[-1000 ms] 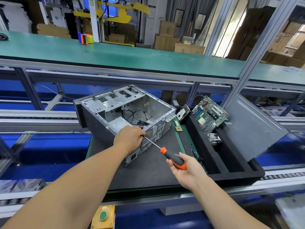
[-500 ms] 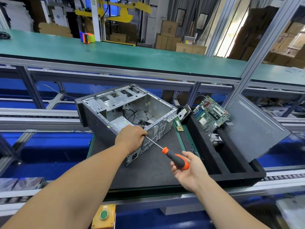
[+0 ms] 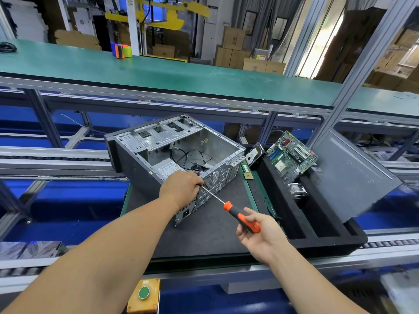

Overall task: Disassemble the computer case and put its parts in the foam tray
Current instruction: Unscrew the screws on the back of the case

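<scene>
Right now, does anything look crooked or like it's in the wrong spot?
Yes. The grey side panel leans tilted on the foam tray, hanging past its right edge. The motherboard stands slanted in the tray instead of lying flat. The computer case is skewed on the mat, but the left hand steadies it.

A tape dispenser (image 3: 122, 51) sits on the green shelf (image 3: 181, 75), cardboard boxes (image 3: 233, 48) stacked behind it.

We see two forearms, both bare from the frame edge to the wrist; no sleeve shows on either. The left hand (image 3: 181, 185) and right hand (image 3: 260, 236) are bare. Each arm tapers toward the wrist.
</scene>
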